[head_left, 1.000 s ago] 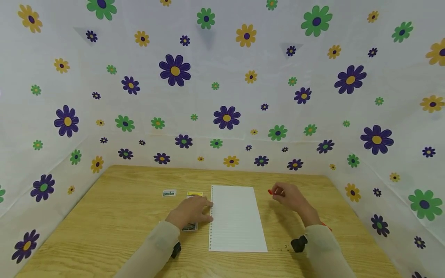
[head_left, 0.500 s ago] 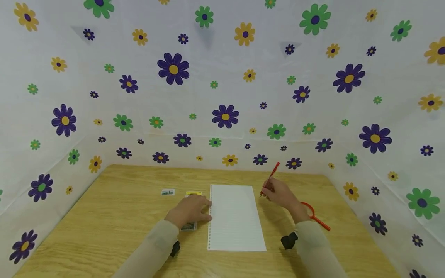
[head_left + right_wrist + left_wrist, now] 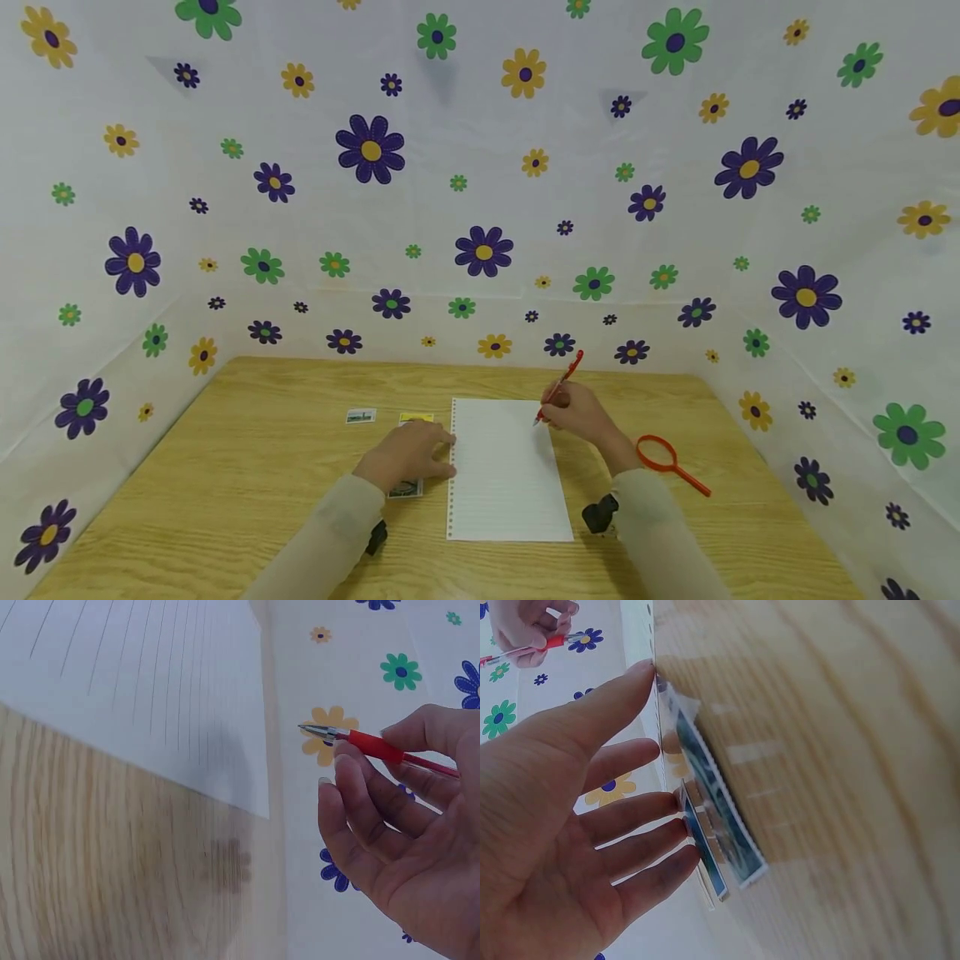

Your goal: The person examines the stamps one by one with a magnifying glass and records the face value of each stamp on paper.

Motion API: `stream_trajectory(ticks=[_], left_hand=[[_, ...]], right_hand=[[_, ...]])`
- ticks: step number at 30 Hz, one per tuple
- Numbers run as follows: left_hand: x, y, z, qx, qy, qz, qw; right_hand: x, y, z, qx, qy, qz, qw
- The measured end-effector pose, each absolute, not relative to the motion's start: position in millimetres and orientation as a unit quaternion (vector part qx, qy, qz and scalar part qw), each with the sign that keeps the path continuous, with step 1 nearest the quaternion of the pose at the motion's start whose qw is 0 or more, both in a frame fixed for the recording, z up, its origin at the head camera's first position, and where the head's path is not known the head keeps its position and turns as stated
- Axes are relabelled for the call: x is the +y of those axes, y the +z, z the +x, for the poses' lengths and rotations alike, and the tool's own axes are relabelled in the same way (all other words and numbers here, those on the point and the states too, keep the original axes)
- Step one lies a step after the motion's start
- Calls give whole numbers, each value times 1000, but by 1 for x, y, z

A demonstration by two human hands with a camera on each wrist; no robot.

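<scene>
A red pen (image 3: 558,388) is pinched between the thumb and fingers of my right hand (image 3: 581,412), its metal tip (image 3: 319,733) bare and above the right side of the paper. The lined sheet of paper (image 3: 506,475), with punched holes down its left edge, lies flat on the table. My left hand (image 3: 408,454) rests with spread, relaxed fingers, thumb and fingertip at the paper's left edge. Beneath and beside that hand lie small stamp-like picture cards (image 3: 716,795), partly covered by it in the head view.
A red magnifying glass (image 3: 663,458) lies right of the right forearm. Another small picture card (image 3: 362,416) lies left of the left hand, and a yellow one (image 3: 416,417) just behind it. Flowered white cloth (image 3: 420,208) walls the wooden table (image 3: 247,467) at the back and sides.
My right hand has moved left from beside the paper to over its right edge, turning the pen tip downward. The magnifying glass has come into full view. My left hand has stayed put.
</scene>
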State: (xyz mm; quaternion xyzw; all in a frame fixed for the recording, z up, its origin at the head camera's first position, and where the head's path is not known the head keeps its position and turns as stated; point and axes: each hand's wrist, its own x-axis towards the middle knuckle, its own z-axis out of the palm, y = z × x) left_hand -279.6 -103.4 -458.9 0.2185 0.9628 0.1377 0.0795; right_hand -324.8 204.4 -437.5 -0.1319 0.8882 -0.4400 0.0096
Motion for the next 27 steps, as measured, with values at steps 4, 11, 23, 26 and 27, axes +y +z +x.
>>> stream_trajectory(ticks=[4, 11, 23, 26, 27], left_hand=[[-103, -457, -278, 962, 142, 217, 82], [-102, -460, -280, 964, 138, 216, 75], [-102, -463, -284, 967, 125, 210, 73], [-101, -462, -284, 966, 127, 209, 80], [-101, -461, -284, 966, 127, 209, 81]], right_hand=[[197, -441, -328, 880, -454, -140, 19], [179, -442, -330, 871, -468, -139, 48], [151, -449, -340, 842, -527, -83, 78], [146, -454, -342, 836, -536, -75, 89], [144, -456, -343, 836, -537, -71, 95]])
